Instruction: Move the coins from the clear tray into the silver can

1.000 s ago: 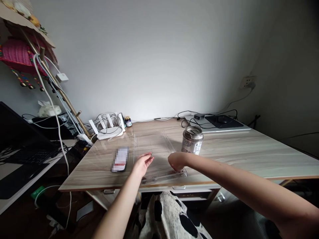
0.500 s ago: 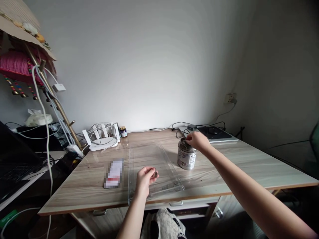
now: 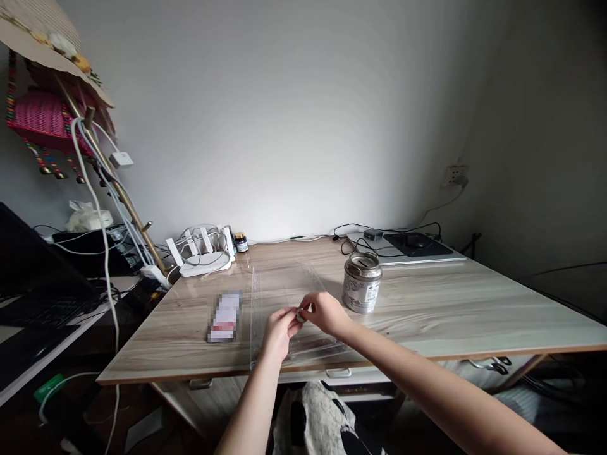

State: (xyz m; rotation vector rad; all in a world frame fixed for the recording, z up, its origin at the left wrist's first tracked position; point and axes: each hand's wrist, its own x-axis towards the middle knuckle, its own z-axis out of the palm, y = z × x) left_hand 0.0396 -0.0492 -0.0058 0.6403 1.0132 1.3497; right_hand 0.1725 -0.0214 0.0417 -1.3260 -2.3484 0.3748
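Observation:
Over the clear plastic tray, my left hand (image 3: 279,330) is closed around one or more coins (image 3: 300,315), with a round silvery edge showing at the fingertips. My right hand (image 3: 325,312) meets it there, thumb and forefinger pinched on the same coin's edge. How many coins lie behind the fingers is hidden. To the right of my hands stands a round printed metal tin (image 3: 361,292), upright, its lid on and a dark slot in the top. The see-through tray (image 3: 275,284) lies flat under both hands.
A blurred-out flat object (image 3: 224,317) lies left of the tray. Behind it stand a white router (image 3: 206,262) with cables and a small dark jar (image 3: 241,242). At the back right are a grey board (image 3: 434,258), a black mouse (image 3: 415,241) and cords.
My right hand has left the top of the tin and come down left to my left hand, where it now pinches a coin. The view has shifted slightly.

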